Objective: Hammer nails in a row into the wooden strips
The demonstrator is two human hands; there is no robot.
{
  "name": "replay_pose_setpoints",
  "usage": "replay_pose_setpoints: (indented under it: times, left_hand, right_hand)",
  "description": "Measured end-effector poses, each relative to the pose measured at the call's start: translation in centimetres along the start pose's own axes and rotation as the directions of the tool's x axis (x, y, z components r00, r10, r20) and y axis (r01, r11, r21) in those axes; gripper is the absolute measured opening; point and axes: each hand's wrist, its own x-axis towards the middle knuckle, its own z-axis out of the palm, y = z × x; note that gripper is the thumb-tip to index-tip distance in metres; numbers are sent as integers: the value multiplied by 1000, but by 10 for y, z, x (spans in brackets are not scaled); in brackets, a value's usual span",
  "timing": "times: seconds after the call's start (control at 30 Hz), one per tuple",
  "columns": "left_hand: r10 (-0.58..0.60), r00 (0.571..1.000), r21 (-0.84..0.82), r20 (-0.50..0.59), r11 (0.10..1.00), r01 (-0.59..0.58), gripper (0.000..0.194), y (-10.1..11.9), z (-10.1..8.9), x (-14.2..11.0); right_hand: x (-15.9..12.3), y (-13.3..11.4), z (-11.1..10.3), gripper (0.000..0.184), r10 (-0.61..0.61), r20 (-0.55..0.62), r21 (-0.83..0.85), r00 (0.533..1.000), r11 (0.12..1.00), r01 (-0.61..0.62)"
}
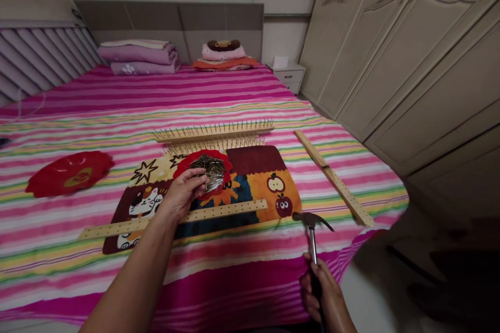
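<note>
My left hand (188, 191) reaches over a scalloped red plate (227, 165) holding a heap of metal nails (213, 170). Thumb and fingertips are pinched together at the heap's edge; what they hold, if anything, is too small to make out. In front of the plate, a pale wooden strip with rows of holes (230, 210) lies across a patterned mat (260, 158), partly covered by my left forearm. A nail or so seems to stand near the strip's right end. My right hand (322, 291) grips a claw hammer (312, 221) by its dark handle, head up, at the bed's near side.
Behind the plate lie wooden strips (214, 134) bristling with upright nails. More wooden strips (336, 182) lie to the right, near the bed's edge. Another red plate (70, 173) rests on the striped bedsheet (128, 109) at left. Folded bedding (138, 57) and wardrobes (390, 52) stand farther off.
</note>
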Motion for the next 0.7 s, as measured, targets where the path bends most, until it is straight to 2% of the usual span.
replay_pose_setpoints:
  times: [0.13,0.23,0.47,0.57,0.7]
  left_hand:
    - [-69,998,-35,-11,997,68,28,-4,3,-2]
    - [-103,994,-21,34,994,104,29,-12,16,-6]
    - [7,996,203,93,979,-26,33,-50,61,-18]
    - [27,993,258,111,965,-55,32,-61,67,-22]
    - [54,991,321,121,943,-90,29,-68,65,-23]
  right_hand:
    - [1,2,-1,48,-3,3,23,1000,1000,3]
    - [2,3,-2,49,-2,9,35,1000,999,1]
    - [3,2,-3,46,13,9,51,1000,999,-13]
    - [4,3,-3,44,24,6,48,1000,999,-25]
    - [4,2,-3,43,23,7,45,1000,999,-23]
